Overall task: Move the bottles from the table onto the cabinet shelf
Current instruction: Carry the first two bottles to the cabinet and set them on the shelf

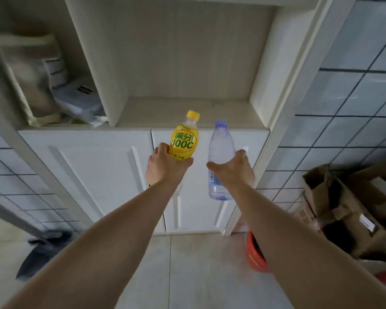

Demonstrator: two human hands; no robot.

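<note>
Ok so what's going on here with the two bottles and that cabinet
A person stands facing a white cabinet, holding a bottle in each of their hands. The left hand grips a yellow drink bottle, and the right hand grips a clear water bottle. Both bottles are upright, held out in front of the open shelf compartment, but neither stands on it yet. A bag and other items fill the neighbouring compartment to the left.

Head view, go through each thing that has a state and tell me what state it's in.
Yellow bottle: capped, upright, held by left hand.
Clear water bottle: capped, upright, held by right hand.
Cabinet shelf: no bottles on it yet.
Cabinet doors: closed.
</note>
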